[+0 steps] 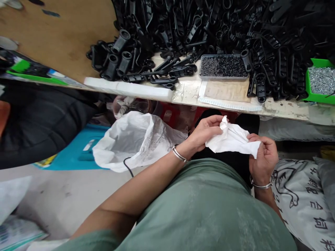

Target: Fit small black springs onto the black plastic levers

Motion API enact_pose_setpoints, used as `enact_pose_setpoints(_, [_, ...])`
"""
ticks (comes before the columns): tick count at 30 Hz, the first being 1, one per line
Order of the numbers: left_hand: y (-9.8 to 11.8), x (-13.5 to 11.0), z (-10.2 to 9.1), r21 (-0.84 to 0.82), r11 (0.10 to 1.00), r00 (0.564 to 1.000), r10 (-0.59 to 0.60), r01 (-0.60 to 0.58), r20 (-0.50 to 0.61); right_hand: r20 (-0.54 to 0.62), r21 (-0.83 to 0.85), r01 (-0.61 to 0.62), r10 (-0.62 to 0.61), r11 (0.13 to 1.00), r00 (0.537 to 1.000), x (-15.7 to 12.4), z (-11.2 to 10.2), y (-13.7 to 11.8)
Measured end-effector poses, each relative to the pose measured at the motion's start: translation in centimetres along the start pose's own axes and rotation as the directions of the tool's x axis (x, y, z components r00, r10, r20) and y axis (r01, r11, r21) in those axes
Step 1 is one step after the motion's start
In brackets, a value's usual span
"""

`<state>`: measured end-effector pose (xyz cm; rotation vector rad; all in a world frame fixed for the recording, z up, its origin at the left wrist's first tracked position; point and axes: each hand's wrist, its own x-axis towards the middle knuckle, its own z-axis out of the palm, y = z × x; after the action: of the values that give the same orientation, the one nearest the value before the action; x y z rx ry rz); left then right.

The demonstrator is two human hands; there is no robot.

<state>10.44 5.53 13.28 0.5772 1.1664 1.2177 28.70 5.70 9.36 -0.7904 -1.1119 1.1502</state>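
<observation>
A crumpled white tissue is stretched between my two hands, above my lap and just in front of the workbench edge. My left hand pinches its left end between thumb and fingers. At the other end, my right hand grips the tissue's lower right corner, with the fingers curled in. Both wrists wear silver bangles. Beyond the hands, on the bench, lies a worn paper sheet below a clear box of small dark screws.
Black plastic parts are heaped along the bench. A green bin of silver screws stands at the right. An open white sack sits below the bench, near a blue crate. A printed sack lies at my right. A person's dark-clothed leg is at left.
</observation>
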Motion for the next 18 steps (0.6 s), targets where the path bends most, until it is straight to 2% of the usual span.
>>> enact_pose_setpoints(3, [0.3,-0.2,-0.7,-0.085,0.989,0.993,-0.116,0.119,0.038,-0.108,0.078,-0.006,0.015,0.997,0.994,0.6,-0.4,-0.2])
enact_pose_setpoints(5, [0.6,-0.7,-1.6,-0.072,0.989,0.992,-0.127,0.128,0.015,-0.165,0.122,-0.033,0.053,0.992,0.985,1.0,-0.7,-0.3])
enact_pose_setpoints(9, [2.1,-2.9,-4.8,0.021,0.995,0.987,-0.093,0.096,-0.13,-0.195,0.174,-0.148,0.181,0.974,0.964,1.4,-1.5,-0.2])
enact_pose_setpoints(13, [3.5,-6.0,-9.2,0.097,0.983,0.954,-0.125,0.157,-0.274,-0.206,0.211,-0.22,0.264,0.952,0.942,1.3,-2.0,0.7])
enact_pose_setpoints(16, [3.3,-9.4,-12.6,0.22,0.925,0.918,-0.231,0.31,-0.321,-0.246,0.206,-0.238,0.286,0.949,0.926,1.3,-2.7,1.5])
enact_pose_setpoints(18, [2.5,-12.3,-14.4,0.278,0.846,0.868,-0.352,0.455,-0.351,-0.282,0.191,-0.235,0.282,0.953,0.917,1.4,-3.5,1.9])
